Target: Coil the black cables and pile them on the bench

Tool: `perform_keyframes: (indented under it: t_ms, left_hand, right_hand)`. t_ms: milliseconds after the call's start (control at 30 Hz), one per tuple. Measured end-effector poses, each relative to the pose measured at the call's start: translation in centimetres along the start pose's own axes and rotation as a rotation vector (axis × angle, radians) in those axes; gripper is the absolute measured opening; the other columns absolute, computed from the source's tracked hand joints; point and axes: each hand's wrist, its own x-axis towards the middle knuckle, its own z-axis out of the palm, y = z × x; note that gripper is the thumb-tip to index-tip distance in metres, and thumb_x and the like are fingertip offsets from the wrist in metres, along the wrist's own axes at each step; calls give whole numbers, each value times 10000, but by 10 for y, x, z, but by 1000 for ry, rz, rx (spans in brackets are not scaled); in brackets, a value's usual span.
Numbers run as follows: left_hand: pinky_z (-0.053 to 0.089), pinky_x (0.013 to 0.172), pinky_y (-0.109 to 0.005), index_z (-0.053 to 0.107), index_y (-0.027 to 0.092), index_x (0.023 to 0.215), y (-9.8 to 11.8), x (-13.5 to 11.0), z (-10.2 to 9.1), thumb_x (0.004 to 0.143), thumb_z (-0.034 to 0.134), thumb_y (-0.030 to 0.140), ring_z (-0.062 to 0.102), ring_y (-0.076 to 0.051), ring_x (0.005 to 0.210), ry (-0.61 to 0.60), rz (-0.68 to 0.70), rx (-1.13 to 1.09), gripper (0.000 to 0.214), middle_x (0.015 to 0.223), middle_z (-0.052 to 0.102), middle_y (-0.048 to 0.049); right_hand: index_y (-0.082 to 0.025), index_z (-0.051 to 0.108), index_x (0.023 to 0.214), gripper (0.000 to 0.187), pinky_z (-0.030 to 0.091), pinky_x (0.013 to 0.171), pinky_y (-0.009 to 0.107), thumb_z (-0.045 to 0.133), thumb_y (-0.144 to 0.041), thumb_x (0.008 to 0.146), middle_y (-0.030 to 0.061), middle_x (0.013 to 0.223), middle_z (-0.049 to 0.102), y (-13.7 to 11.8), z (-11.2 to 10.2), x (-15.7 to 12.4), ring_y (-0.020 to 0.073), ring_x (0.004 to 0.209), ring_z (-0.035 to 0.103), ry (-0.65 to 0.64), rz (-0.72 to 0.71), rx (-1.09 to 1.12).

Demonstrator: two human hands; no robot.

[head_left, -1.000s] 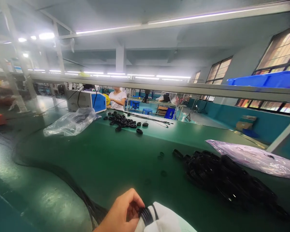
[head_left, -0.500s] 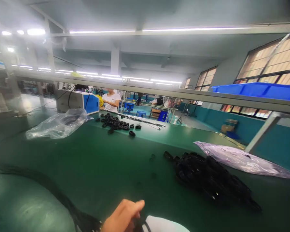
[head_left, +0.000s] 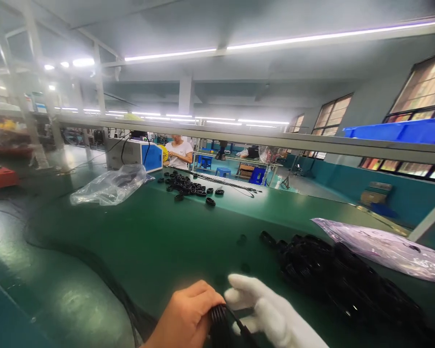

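Observation:
My bare left hand (head_left: 190, 309) is closed around a bundled coil of black cable (head_left: 219, 321) at the bottom middle of the head view. Beside it, my right hand (head_left: 266, 309) wears a white glove, its fingers apart and curved towards the coil. A black cable end with a thicker sleeve runs between the two hands; whether the glove touches it I cannot tell. Long black cables (head_left: 105, 275) trail over the green table left of my left hand. A large heap of black coiled cables (head_left: 333, 275) lies to the right of the glove.
Further back on the green table (head_left: 159, 232) lie a pile of small black rings (head_left: 188, 185), a clear plastic bag (head_left: 110, 186) and a blue-and-grey machine (head_left: 145, 154). A pinkish plastic bag (head_left: 377, 244) rests at right. Overhead, a shelf rail holds a blue tray (head_left: 398, 130). Another person (head_left: 179, 150) sits beyond.
My gloved right hand has risen into view next to the left hand, and more of the coil now shows. The camera has turned left, so the table's contents appear further right.

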Motion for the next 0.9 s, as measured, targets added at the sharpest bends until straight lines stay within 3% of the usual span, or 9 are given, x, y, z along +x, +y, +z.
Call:
perform_keyframes:
  t_ms: [67,133,233,333,400,500,567,767,900]
  left_hand:
    - [454,675,-230,683,159,889,3,1,-3,822,398,118,600,-171,752,-32,-49,-12,296,819,656,-83]
    - [451,674,-229,688,154,886,3,2,-5,819,400,116,597,-168,747,-34,-83,-35,298,815,652,-79]
    - [439,657,-227,693,152,871,0,2,-4,829,410,127,593,-164,726,-42,-101,-43,287,781,646,-67]
    - [431,665,-233,695,156,872,-2,1,-5,827,401,115,590,-166,736,-51,-127,-27,300,786,645,-62]
    - [428,692,-233,693,175,875,0,2,-7,819,402,95,589,-162,761,-36,-188,-16,307,813,643,-48]
    - [421,718,-231,657,216,974,4,2,-9,790,482,111,583,-156,795,18,-334,-6,274,882,646,-14]
    - [410,668,-227,631,227,981,6,4,-10,774,528,148,573,-150,742,29,-427,6,245,827,646,12]
    - [368,530,-212,609,205,845,2,7,-3,715,492,117,535,-124,569,17,-606,-32,196,632,595,46]
    - [355,511,-210,599,189,822,0,6,8,694,472,81,511,-112,516,23,-695,-33,210,585,568,53]
  right_hand:
    - [-277,419,1367,683,391,937,389,673,-394,743,77,1288,533,-7,11,1,295,1111,514,108,94,-196]
    - [-288,392,1382,777,365,956,400,706,-255,671,64,1239,558,-13,22,5,297,1118,502,84,162,-326]
    - [-259,528,1247,629,413,868,369,613,-115,641,19,1009,633,-16,31,13,242,961,564,-28,89,-294]
    - [-222,633,974,428,428,740,311,620,-72,574,-20,826,608,-9,34,22,184,801,557,38,37,-273]
    - [-197,620,914,360,422,665,282,670,-107,569,-21,767,573,-2,35,28,150,714,531,16,32,-130]
    - [-153,588,969,350,432,606,255,711,-280,666,22,789,557,8,36,33,131,692,524,-276,11,381]
    - [-112,595,966,364,447,585,245,700,-361,721,73,841,566,14,37,36,145,736,542,-384,-4,596]
    - [-81,627,984,379,530,643,314,699,-372,752,109,873,595,31,40,40,181,787,606,-305,-15,597]
    - [-47,632,940,364,517,580,258,684,-358,757,100,761,610,34,44,41,144,671,605,-298,-35,556]
